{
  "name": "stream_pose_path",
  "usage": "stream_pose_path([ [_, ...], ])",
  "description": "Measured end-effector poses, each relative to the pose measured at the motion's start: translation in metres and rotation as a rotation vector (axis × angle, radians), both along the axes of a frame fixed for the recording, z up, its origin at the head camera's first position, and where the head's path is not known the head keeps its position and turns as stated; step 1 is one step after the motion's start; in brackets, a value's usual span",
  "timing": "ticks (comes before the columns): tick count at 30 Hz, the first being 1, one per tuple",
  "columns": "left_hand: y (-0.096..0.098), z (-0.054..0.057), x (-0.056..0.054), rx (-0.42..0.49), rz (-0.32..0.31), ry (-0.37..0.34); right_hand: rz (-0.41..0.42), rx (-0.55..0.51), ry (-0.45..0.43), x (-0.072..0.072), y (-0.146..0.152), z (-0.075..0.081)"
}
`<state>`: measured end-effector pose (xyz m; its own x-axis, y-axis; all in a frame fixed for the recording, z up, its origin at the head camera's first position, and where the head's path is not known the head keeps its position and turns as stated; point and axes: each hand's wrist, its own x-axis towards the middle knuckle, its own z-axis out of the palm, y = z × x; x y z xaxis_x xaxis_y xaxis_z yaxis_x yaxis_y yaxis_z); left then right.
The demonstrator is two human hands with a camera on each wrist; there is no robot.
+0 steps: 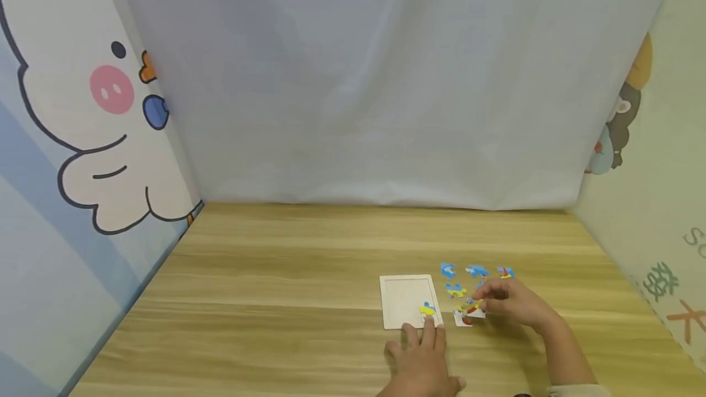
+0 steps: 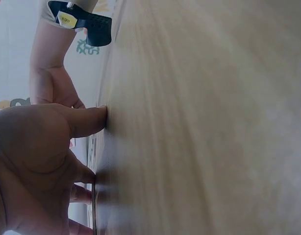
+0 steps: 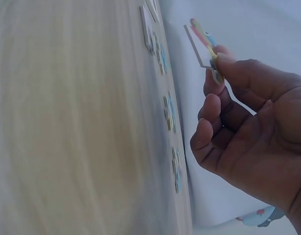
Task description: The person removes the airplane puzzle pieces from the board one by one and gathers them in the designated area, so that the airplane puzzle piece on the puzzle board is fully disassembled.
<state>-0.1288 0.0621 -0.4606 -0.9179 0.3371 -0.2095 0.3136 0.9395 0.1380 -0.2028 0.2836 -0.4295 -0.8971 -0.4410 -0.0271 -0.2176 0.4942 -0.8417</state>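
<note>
A square pale wooden puzzle tray (image 1: 399,299) lies on the table, with a yellow and blue puzzle piece (image 1: 427,309) in its lower right corner. My left hand (image 1: 421,361) rests with spread fingers at the tray's near edge; its thumb (image 2: 89,121) touches the tabletop in the left wrist view. Between thumb and forefinger, my right hand (image 1: 515,304) pinches a white puzzle piece (image 3: 200,41) with red and yellow on it. That piece is held raised off the table in the right wrist view. Just below it lies a white and red piece (image 1: 462,320), beside the tray.
Loose blue pieces (image 1: 448,271) lie in a row beyond the right hand, with a blue and yellow piece (image 1: 455,290) nearer. The wood-grain table (image 1: 265,299) ends at a grey-white curtain (image 1: 353,109). Cartoon-printed panels (image 1: 66,109) flank it.
</note>
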Motion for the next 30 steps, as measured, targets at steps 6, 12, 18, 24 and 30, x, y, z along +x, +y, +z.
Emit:
stream_pose_path([
  [6,0.0,-0.001,-0.004,-0.006,0.003,-0.014,-0.012,-0.013,-0.003,0.001,0.011,-0.004],
  [12,0.002,-0.001,-0.004,-0.032,0.012,-0.009,-0.027,-0.017,0.026,0.004,0.02,-0.01],
  [18,0.002,-0.002,-0.004,-0.041,0.011,0.0,-0.041,-0.016,-0.031,0.003,0.025,-0.014],
  [24,0.003,-0.002,-0.005,-0.036,0.011,-0.011,-0.06,-0.012,-0.068,0.001,0.028,-0.018],
  [30,0.004,-0.005,-0.006,-0.048,0.008,-0.015,-0.063,0.005,-0.071,-0.001,0.027,-0.022],
])
